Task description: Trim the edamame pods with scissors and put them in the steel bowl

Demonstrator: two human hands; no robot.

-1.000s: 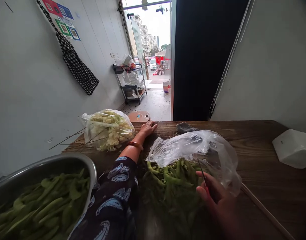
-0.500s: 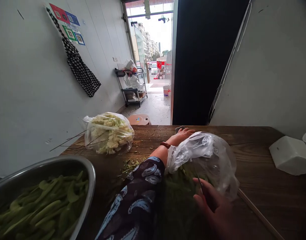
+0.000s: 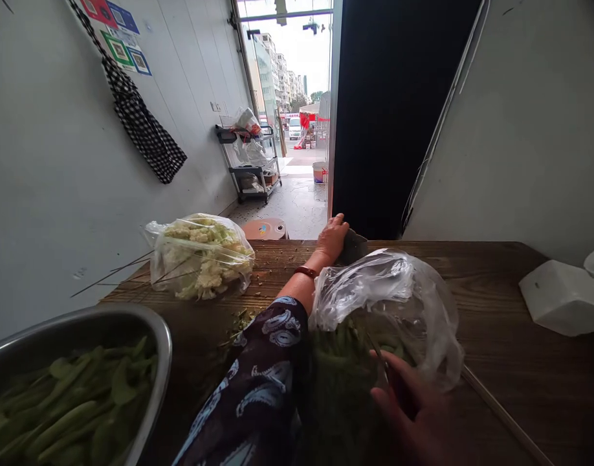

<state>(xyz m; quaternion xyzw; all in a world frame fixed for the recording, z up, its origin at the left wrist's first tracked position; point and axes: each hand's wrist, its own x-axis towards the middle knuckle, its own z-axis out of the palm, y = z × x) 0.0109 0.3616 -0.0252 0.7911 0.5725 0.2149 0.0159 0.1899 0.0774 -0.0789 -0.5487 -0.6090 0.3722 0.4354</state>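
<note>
My left hand [image 3: 332,238] is at the table's far edge, its fingers closed at a dark grey piece of cloth-like material [image 3: 354,248]. A red-brown bracelet circles that wrist. Lower right, my right hand [image 3: 416,404] grips what looks like a pair of scissors [image 3: 383,362], its thin dark blade pointing up and left; the grip is partly hidden in shadow. Just beyond that hand lies a clear plastic bag [image 3: 398,285] with green pods [image 3: 343,340] at its mouth. My left forearm passes along the bag's left side.
A metal basin [image 3: 164,343] of green pods stands at lower left. Behind it sits a bag of cauliflower [image 3: 204,259] with thin skewers. Trimmings [image 3: 243,320] lie beside my sleeve. A stick [image 3: 501,411] lies at right, near a white box [image 3: 559,298]. Beyond the table is a stool [image 3: 265,228].
My left hand has moved left and up at the far edge, and more of the grey material shows beside it. My right hand stays by the bag. The view has shifted slightly.
</note>
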